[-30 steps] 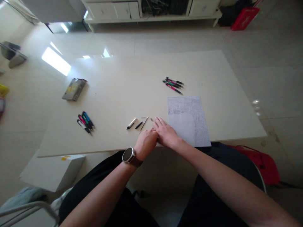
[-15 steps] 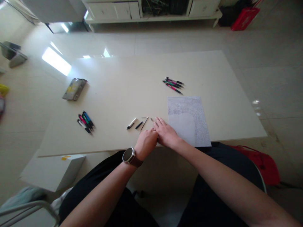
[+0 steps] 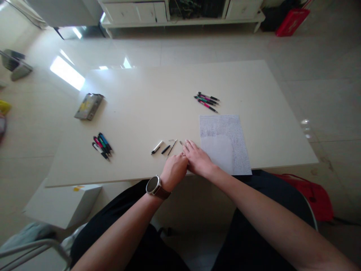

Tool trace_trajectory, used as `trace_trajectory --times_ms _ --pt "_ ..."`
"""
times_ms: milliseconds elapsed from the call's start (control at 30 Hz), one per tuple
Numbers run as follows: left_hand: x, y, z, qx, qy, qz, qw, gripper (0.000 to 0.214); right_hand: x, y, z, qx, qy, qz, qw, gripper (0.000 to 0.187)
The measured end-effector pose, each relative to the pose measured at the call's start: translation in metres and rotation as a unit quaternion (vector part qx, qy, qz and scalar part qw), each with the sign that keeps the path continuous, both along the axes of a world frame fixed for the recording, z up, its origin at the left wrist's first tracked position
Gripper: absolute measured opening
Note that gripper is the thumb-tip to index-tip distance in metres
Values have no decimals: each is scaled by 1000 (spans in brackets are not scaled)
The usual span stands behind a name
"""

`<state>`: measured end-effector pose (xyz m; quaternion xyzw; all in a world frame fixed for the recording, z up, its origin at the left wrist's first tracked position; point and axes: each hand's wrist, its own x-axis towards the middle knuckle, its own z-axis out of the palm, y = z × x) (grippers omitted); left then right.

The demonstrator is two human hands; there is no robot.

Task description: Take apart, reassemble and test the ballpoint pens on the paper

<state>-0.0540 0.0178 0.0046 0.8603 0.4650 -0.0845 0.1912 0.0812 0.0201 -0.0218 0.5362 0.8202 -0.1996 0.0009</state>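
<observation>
My left hand [image 3: 176, 166], with a watch [image 3: 153, 185] on its wrist, is closed at the table's front edge; whatever it may hold is hidden. Against its knuckles rests my right hand [image 3: 197, 158], fingers stretched out and lying flat. Just left of the hands lie parts of a pen: a white barrel with a black end [image 3: 157, 147], a black grip [image 3: 166, 149], a thin refill [image 3: 172, 147] and a tiny piece like a spring [image 3: 170, 140]. A small pale tip [image 3: 181, 142] lies by my right fingertips. Beside that hand is a sheet of paper [image 3: 220, 126] covered in writing.
Several pens [image 3: 102, 146] lie at the left of the white table [image 3: 146, 101], and more pens [image 3: 207, 101] lie beyond the paper. A grey box [image 3: 89, 107] sits at the far left. Under the table's left end stands a white box [image 3: 64, 203].
</observation>
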Motion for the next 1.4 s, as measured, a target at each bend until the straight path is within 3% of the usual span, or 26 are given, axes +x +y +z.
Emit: trace_trajectory --times_ms 833,967,1100,1233,1400 --pt "-2 2 3 -14 -19 18 1000 27 0 -1 0 1 3 -2 1000 60" --pt "-26 28 17 -37 -78 119 989 24 0 0 8 -22 -1 -18 1000 71" --pt "-64 60 24 30 -71 269 960 20 0 1 10 -25 5 -16 1000 71" --pt "-89 73 8 13 -70 292 954 26 1 2 11 -26 -1 -9 1000 71" --pt "-92 70 -20 21 -57 278 959 27 1 2 14 -31 -4 -7 999 70"
